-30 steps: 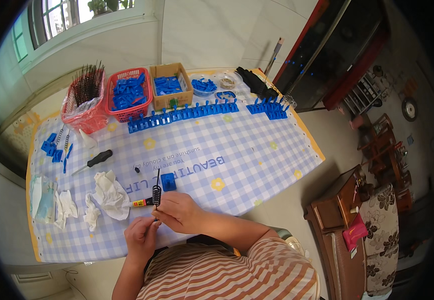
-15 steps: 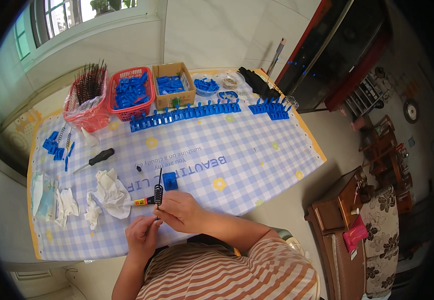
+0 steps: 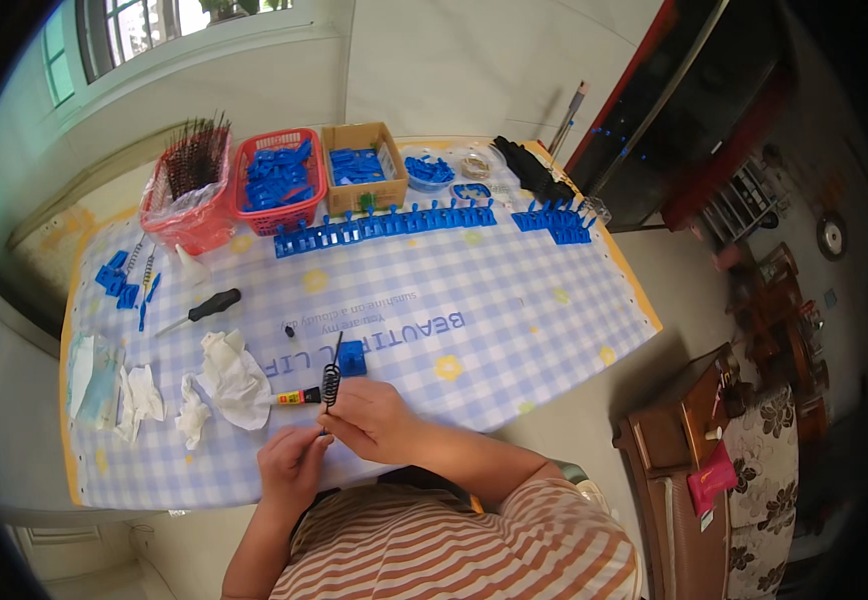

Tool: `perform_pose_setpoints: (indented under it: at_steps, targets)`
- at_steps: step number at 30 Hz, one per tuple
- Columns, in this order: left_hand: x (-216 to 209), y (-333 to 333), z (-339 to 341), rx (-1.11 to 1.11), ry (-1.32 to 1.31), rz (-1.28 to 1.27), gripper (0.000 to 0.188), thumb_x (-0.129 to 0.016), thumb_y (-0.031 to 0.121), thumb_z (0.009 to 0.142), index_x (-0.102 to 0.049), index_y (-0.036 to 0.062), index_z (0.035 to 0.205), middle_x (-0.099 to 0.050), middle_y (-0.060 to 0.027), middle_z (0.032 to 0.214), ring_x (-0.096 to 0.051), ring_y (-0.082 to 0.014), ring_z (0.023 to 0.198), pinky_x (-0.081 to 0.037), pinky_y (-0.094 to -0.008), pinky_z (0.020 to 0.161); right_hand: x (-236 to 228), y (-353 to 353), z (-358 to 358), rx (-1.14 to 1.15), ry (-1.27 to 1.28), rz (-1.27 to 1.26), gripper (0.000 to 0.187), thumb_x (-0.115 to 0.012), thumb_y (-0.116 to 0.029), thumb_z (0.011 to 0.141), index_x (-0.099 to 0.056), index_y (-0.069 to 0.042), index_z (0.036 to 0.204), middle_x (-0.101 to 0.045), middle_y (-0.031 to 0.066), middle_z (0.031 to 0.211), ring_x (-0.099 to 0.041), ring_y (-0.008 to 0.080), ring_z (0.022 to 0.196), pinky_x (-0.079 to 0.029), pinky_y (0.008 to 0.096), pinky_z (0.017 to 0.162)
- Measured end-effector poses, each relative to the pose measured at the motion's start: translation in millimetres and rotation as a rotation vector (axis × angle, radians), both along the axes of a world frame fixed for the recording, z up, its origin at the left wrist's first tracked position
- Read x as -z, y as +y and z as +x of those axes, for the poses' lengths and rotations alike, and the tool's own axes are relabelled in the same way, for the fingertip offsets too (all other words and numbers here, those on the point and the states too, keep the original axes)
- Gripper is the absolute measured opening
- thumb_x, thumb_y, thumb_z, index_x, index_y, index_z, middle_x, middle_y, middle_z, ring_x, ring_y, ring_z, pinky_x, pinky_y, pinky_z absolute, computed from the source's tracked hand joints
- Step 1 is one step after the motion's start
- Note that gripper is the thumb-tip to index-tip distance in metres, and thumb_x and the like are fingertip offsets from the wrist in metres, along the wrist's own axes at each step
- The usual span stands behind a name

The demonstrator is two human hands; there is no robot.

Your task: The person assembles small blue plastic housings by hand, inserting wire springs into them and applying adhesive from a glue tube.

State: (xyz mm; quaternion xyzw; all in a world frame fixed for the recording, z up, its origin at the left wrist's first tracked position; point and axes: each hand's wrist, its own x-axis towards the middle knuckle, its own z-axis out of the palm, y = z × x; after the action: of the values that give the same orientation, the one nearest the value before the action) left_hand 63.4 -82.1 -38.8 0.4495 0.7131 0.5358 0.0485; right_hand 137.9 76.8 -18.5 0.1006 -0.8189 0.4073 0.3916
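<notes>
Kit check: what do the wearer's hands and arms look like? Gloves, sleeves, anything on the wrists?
Left hand and right hand: bare, no gloves; no watch or bracelet visible. Left forearm and right forearm: uncovered, no cables or markers visible. Top: brown-and-cream striped fabric shirt, right sleeve ending near the elbow.

The left arm (image 3: 257, 545) points forward, and the left hand (image 3: 289, 465) has bent, pinched fingers (image 3: 304, 438). The right arm (image 3: 479, 455) slants in from the side. The right hand (image 3: 374, 422) curls in a pinch too, just beside the left one.
</notes>
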Motion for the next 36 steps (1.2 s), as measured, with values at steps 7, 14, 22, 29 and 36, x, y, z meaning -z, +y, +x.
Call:
perform_pose_setpoints:
  at_steps: [7, 14, 22, 29, 36]
  targets:
    - [-3.9, 0.6, -0.3, 0.012, -0.015, -0.019, 0.008, -0.067, 0.002, 0.08, -0.068, 0.0008, 0.088, -0.065, -0.0119, 0.076, -0.062, -0.0239, 0.065, -0.048, -0.0303, 0.058, 0.5, 0.9, 2.1, 0.011, -0.032, 0.003, 0.011, -0.067, 0.0, 0.078, -0.057, -0.003, 0.081, -0.055, 0.0089, 0.071, -0.055, 0.0267, 0.061, -0.043, 0.0346, 0.052]
    - [-2.2, 0.7, 0.3, 0.006, 0.011, -0.006, 0.006, -0.064, -0.001, 0.081, -0.064, -0.0008, 0.087, -0.064, -0.0124, 0.072, -0.064, -0.0229, 0.063, -0.049, -0.0297, 0.057, -2.9, -1.0, 1.2, 0.027, -0.036, -0.008, 0.012, -0.065, -0.002, 0.078, -0.053, -0.004, 0.078, -0.053, 0.0096, 0.07, -0.055, 0.0289, 0.062, -0.044, 0.0375, 0.052]
    - [3.8, 0.8, 0.5, -0.002, -0.04, 0.013, 0.007, -0.068, 0.002, 0.08, -0.067, 0.0018, 0.086, -0.064, -0.0105, 0.073, -0.061, -0.0227, 0.064, -0.047, -0.03, 0.056, -2.0, 0.9, 1.6, 0.005, -0.032, -0.003, 0.01, -0.065, -0.001, 0.078, -0.056, -0.003, 0.081, -0.055, 0.0093, 0.071, -0.055, 0.0273, 0.062, -0.044, 0.0359, 0.053]
    - [2.8, 0.2, 0.5, 0.0, -0.041, 0.005, 0.007, -0.068, 0.002, 0.08, -0.067, 0.0018, 0.087, -0.064, -0.0105, 0.074, -0.061, -0.0227, 0.064, -0.047, -0.0299, 0.057, -1.0, 1.2, 2.0, 0.001, -0.023, 0.014, 0.009, -0.065, 0.001, 0.079, -0.058, -0.001, 0.083, -0.056, 0.0092, 0.073, -0.055, 0.0261, 0.062, -0.044, 0.0342, 0.053]
    - [2.7, 0.1, -0.1, 0.006, -0.04, 0.002, 0.008, -0.068, 0.002, 0.08, -0.067, 0.0018, 0.088, -0.064, -0.0105, 0.075, -0.061, -0.0226, 0.064, -0.048, -0.0299, 0.057, -0.5, 1.8, 1.5, -0.004, -0.024, 0.01, 0.009, -0.066, 0.001, 0.079, -0.058, -0.002, 0.084, -0.055, 0.009, 0.072, -0.055, 0.0261, 0.062, -0.043, 0.0343, 0.053]
